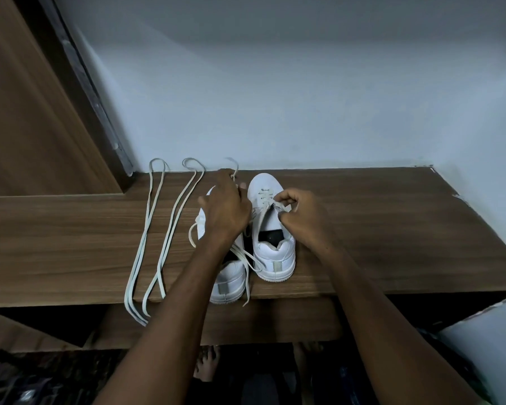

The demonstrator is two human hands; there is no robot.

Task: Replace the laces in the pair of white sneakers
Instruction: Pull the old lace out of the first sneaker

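Two white sneakers stand side by side on a wooden shelf (377, 229), toes toward the wall. My right hand (298, 213) pinches the lace at the eyelets of the right sneaker (275, 252). My left hand (227, 210) hovers over the left sneaker (231, 283), hiding most of it, and grips a lace whose loop (231, 163) rises past the fingers toward the wall. Loose lace ends (247, 264) trail over the left sneaker's heel and off the shelf's front edge.
Two spare laces (158, 238), folded into long loops, lie left of the sneakers and hang over the front edge. A wooden door (27, 112) stands at the left, a pale wall behind. Bare feet (208, 363) show below the shelf.
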